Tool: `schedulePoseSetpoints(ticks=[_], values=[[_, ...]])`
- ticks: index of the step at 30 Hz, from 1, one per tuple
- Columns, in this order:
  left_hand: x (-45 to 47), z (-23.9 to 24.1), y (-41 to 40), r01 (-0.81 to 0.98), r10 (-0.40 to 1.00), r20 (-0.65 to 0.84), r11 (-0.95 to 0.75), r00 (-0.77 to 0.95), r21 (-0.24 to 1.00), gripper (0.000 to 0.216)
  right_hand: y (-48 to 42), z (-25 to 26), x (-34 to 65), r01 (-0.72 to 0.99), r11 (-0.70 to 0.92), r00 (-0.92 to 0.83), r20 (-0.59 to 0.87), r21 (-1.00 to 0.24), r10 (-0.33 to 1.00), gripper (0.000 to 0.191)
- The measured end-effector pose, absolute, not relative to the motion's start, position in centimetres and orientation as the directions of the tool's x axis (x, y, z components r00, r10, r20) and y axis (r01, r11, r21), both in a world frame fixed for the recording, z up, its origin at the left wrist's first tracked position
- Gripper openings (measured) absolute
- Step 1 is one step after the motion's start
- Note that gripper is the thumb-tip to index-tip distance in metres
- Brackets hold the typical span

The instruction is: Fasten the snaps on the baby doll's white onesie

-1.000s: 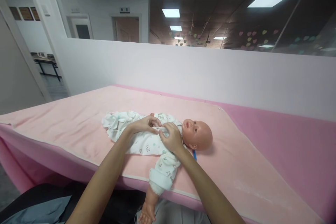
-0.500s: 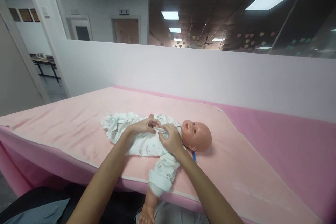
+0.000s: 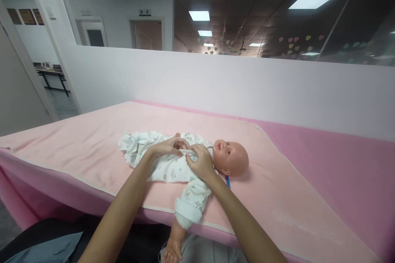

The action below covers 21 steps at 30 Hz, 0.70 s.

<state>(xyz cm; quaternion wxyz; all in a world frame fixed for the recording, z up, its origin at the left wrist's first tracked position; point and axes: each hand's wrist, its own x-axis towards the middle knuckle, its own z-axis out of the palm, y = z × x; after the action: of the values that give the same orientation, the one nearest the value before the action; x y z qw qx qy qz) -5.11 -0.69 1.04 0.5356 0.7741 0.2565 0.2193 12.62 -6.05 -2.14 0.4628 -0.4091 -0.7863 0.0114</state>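
Note:
A baby doll [image 3: 231,158] lies on its back on a pale pink blanket [image 3: 92,148], its head to the right. It wears a white printed romper [image 3: 169,170] whose leg part bunches at the left. At the doll's chest, my left hand [image 3: 169,146] curls its fingers on the front edge of the cloth. Close beside it, my right hand [image 3: 201,161] pinches the same edge nearer the neck. Both fingertips are partly hidden by the hands. One doll arm [image 3: 175,240] hangs over the near edge of the bed, its sleeve cuff turned back.
A bright pink sheet [image 3: 345,164] shows under the blanket at the right. Behind the bed runs a low white wall [image 3: 228,86] with a window above it. A blue strip [image 3: 228,181] sticks out beneath the doll's neck. A doorway with a table [image 3: 52,73] lies far left.
The camera view has shifted very slightly. Both hands stay at the romper's front with hardly any visible movement, and the doll lies as before.

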Motion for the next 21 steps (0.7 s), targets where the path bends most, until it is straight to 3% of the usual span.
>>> schedulePoseSetpoints(ticks=[21], values=[[-5.18, 1.17, -0.76, 0.197, 0.649, 0.053, -0.307, 0.758, 0.931, 0.037, -6.10, -2.15, 12.54, 0.635, 0.664, -0.243, 0.715, -0.394, 0.656, 0.008]])
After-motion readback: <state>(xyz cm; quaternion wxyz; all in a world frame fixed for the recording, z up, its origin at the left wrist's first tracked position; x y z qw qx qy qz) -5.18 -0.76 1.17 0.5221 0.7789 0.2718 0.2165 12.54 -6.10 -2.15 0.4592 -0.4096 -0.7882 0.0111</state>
